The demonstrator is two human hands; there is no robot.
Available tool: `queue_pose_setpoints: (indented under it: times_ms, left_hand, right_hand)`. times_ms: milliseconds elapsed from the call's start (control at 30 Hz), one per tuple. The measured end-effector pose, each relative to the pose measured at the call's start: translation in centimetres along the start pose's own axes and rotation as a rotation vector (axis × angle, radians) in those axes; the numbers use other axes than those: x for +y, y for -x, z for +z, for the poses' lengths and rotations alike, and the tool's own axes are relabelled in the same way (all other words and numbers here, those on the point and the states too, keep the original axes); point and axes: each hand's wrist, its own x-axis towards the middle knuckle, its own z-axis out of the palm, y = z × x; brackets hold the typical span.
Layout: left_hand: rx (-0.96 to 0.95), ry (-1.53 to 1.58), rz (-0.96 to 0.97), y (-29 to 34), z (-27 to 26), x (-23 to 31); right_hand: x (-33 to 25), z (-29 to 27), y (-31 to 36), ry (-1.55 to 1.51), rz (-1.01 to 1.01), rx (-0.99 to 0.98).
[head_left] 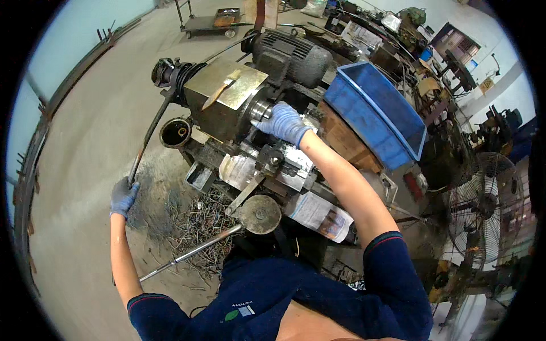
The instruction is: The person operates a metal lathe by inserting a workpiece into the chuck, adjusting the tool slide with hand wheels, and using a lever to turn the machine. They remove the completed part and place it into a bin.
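Note:
My left hand (pixel 123 197), in a blue-grey glove, is closed round the lower end of a long dark lever (pixel 149 132). The lever runs up to the left end of a lathe headstock (pixel 219 116). My right hand (pixel 284 122), in a striped blue glove, reaches to the spindle. Its fingers are curled round the front of a shiny round metal part (pixel 261 109) there, and the palm hides some of it. Below that hand sits the tool post (pixel 273 160). A wooden-handled brush (pixel 222 90) lies on the metal plate on top of the headstock.
A blue bin (pixel 372 111) stands right of the lathe, beside a dark electric motor (pixel 291 57). Metal shavings (pixel 202 230) are heaped on the floor at front left. A round-topped stool-like disc (pixel 260 215) and a bar (pixel 193 252) are near my body. A fan (pixel 483 210) stands at right.

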Motion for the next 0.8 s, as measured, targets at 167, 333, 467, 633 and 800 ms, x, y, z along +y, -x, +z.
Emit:
queue_pose_setpoints:
  times_ms: [167, 333, 467, 633, 800]
  left_hand:
    - [-0.084, -0.11, -0.092, -0.8, -0.5, 1.4]
    - [-0.066, -0.162, -0.081, -0.7, 0.7, 0.7]
    - [0.002, -0.248, 0.023, -1.3, 0.2, -0.6]
    - [0.105, -0.465, 0.062, -6.0, -1.2, -5.4]
    - [0.114, -0.499, 0.071, -5.9, -1.2, -5.2]
  right_hand:
    - [-1.9, -1.9, 0.4, -0.169, 0.137, -0.093]
    - [-1.9, -2.8, -0.9, -0.325, 0.255, -0.065]
    - [-1.6, -3.8, -0.7, -0.598, 0.271, -0.082]
    - [-2.7, -4.7, -2.1, -0.591, 0.175, -0.132]
    - [-0.5, -3.9, -2.5, -0.703, 0.278, -0.171]
